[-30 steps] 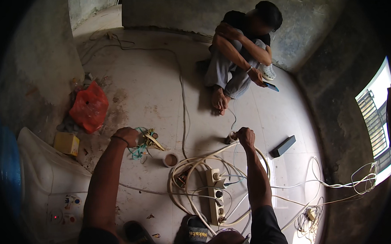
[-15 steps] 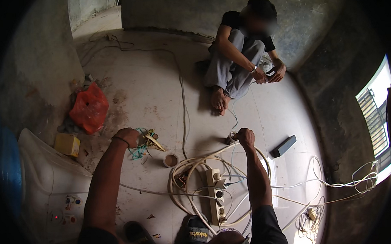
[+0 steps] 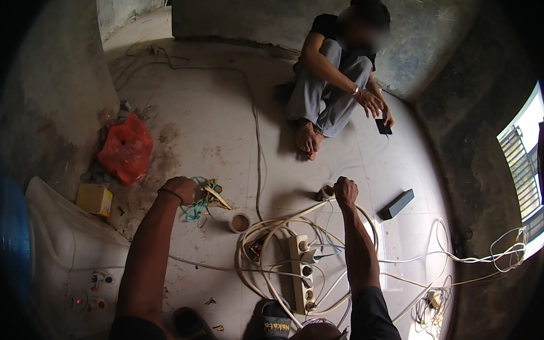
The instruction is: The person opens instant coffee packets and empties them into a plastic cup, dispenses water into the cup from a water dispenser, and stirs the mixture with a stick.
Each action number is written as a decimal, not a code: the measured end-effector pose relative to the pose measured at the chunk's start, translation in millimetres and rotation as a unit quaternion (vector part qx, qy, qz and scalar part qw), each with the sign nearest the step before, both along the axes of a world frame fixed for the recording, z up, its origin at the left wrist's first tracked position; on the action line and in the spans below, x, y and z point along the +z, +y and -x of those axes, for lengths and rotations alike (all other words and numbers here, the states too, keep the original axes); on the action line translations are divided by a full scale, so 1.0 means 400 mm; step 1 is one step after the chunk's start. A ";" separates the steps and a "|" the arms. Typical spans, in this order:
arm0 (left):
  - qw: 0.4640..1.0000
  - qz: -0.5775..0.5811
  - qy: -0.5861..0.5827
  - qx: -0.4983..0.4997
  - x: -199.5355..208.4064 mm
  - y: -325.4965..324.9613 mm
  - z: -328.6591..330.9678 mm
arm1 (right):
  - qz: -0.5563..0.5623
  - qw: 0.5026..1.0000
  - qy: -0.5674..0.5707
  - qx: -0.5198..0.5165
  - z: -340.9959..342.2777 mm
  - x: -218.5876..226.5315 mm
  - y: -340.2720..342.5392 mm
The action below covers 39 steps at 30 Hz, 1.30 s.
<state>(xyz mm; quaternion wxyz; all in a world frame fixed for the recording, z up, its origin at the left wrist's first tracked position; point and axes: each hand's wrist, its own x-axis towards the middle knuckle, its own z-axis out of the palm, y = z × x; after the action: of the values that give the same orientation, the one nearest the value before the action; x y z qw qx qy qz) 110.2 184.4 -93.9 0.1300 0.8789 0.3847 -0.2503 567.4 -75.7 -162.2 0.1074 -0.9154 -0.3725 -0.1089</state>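
My left hand (image 3: 181,190) is a closed fist beside a bundle of turquoise string (image 3: 194,212) and yellowish strips (image 3: 218,197); whatever its fingers hold is hidden. Further right, my right hand (image 3: 346,193) is also closed, knuckles up, above a coil of cream cable (image 3: 303,217) and beside a small dark cup (image 3: 325,193). I cannot make out what is in it. Inside the coil lies a cream power strip (image 3: 296,247) with several plugs in it. A cup of brown liquid (image 3: 239,222) stands between my arms.
Across from me sits a person (image 3: 332,78) with a dark phone (image 3: 384,126) in one hand. A dark block (image 3: 396,204) lies at right, near tangled white cables (image 3: 508,254). At left are a red plastic bag (image 3: 126,150), a yellow box (image 3: 94,200) and a white appliance (image 3: 93,296).
The seated person's hands have moved apart, and the phone now hangs lower in one of them. The thin cord below those hands has shifted and looks blurred. My own hands have barely moved.
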 end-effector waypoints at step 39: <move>0.999 -0.018 -0.025 -0.033 0.026 0.008 -0.051 | -0.020 0.999 -0.009 0.037 0.007 0.291 -0.036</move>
<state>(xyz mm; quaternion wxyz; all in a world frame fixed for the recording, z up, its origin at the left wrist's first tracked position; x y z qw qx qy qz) 130.5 187.4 -83.7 0.1152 0.8994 0.3564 -0.2255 564.5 -90.3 -45.8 0.1268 -0.8976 -0.4047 -0.1203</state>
